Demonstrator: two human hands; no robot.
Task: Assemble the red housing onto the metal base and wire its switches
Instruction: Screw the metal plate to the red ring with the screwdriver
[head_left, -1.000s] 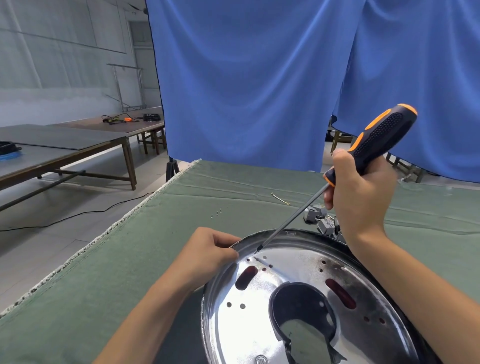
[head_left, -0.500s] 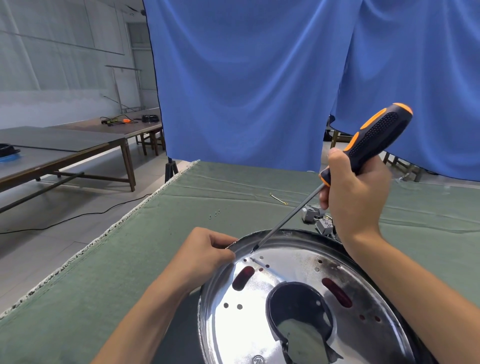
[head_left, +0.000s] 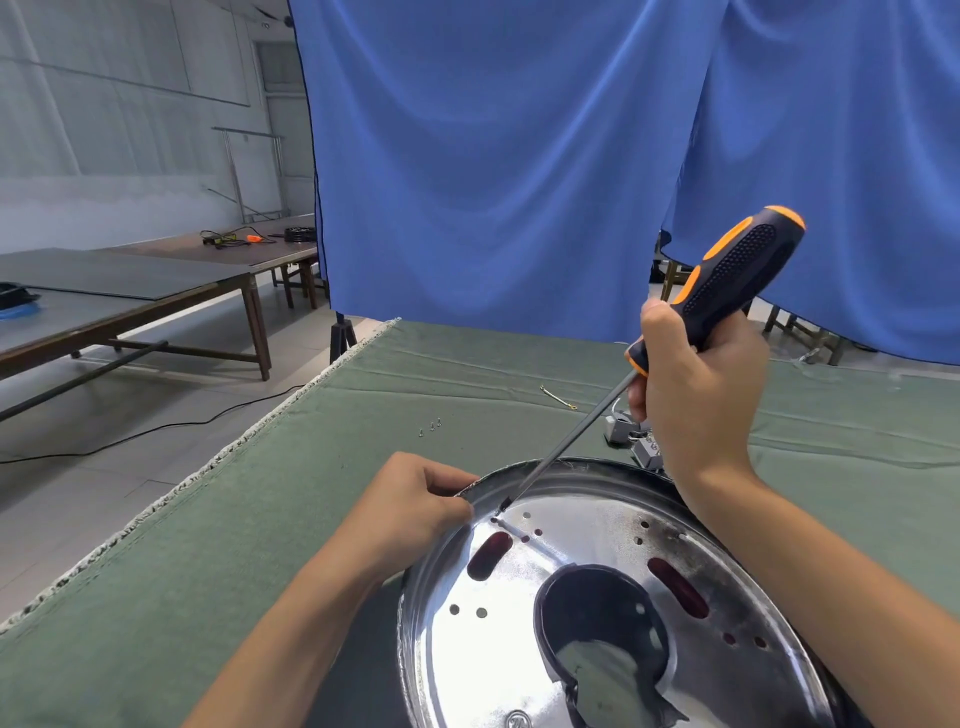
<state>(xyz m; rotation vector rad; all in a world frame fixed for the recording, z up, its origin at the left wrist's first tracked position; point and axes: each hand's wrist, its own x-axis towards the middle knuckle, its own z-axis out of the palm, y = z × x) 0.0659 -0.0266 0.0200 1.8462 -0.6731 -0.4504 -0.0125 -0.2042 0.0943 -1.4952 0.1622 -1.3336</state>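
Screwdriver (head_left: 727, 280) slants down in the right hand's (head_left: 696, 395) clenched grasp, tip set at a hole near the rim of the metal base (head_left: 597, 530) on the green-clothed table (head_left: 260, 519), while the left hand (head_left: 410, 504) pinches that rim, apparently to steady it.
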